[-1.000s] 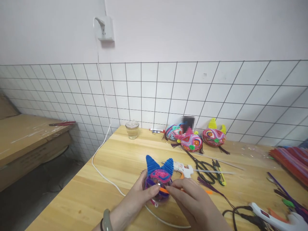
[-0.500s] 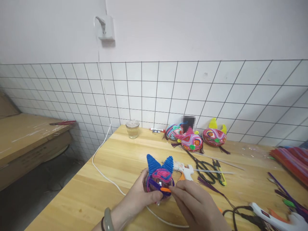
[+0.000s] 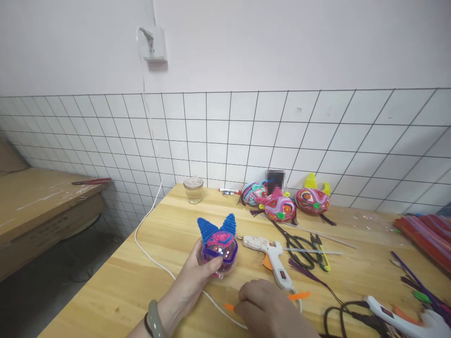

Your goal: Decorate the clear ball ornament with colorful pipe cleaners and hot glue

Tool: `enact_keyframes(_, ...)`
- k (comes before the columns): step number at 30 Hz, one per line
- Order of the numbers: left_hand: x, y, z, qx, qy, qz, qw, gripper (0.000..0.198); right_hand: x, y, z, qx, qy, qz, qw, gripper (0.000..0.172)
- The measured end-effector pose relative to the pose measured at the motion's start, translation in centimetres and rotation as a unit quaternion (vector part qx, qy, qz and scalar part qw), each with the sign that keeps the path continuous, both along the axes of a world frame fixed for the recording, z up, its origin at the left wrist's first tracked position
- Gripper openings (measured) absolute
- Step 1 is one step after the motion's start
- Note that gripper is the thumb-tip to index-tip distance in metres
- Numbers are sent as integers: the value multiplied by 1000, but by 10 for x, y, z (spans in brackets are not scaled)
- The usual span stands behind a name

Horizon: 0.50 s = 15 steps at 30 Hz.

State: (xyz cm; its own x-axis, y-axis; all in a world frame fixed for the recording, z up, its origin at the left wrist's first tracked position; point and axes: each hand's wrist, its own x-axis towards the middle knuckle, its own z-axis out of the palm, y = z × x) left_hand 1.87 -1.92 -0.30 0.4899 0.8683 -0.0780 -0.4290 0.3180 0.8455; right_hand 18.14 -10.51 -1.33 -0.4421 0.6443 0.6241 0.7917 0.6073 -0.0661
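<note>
My left hand [image 3: 197, 277] is closed round a clear, rounded plastic body with blue pipe-cleaner ears [image 3: 228, 225], a pink-and-blue swirl on top and purple strips in front; its thumb presses on the front. Lower down, my right hand [image 3: 264, 305] is closed just above the table. An orange pipe cleaner [image 3: 229, 307] shows at its fingertips, and more orange pipe cleaner [image 3: 299, 295] sticks out beyond its far side; I cannot tell whether these are one piece. A white glue gun [image 3: 262, 244] lies right of the ears, its nozzle towards the plastic body.
Several decorated animal heads [image 3: 280, 207] stand at the back by the tiled wall, near a lidded glass jar [image 3: 193, 190]. Black scissors [image 3: 299, 249] and a yellow cutter [image 3: 323, 258] lie on the right. White cable [image 3: 155, 258] crosses the table. A second hot tool [image 3: 394, 312] lies front right.
My right hand has come away from the plastic body, down towards me, with orange at its fingertips. My left hand has shifted the body left and slightly up, uncovering the glue gun.
</note>
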Motion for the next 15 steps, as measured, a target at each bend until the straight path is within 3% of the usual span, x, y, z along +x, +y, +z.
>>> enact_keyframes(3, -1, 0, 4, 6, 7, 11, 1000, 52, -1, 1, -5, -120, -39, 22, 992, 21)
enact_keyframes(5, -2, 3, 3, 15, 9, 27, 999, 50, 3, -2, 3, -212, -40, 28, 976, 9)
enact_keyframes(7, -3, 6, -2, 19, 7, 39, 999, 50, 13, -4, 17, -272, -10, -4, 962, 10)
enact_keyframes(9, -4, 9, -7, 17, 3, 43, 999, 52, 28, -3, 29, -318, 42, -91, 943, 17)
enact_keyframes(12, -5, 13, -13, 32, -9, 49, 998, 54, 59, 4, 37, -373, 47, -285, 882, 27)
enact_keyframes(15, -7, 15, -16, 34, -32, 46, 998, 49, 85, 12, 28, -399, 50, -360, 842, 31)
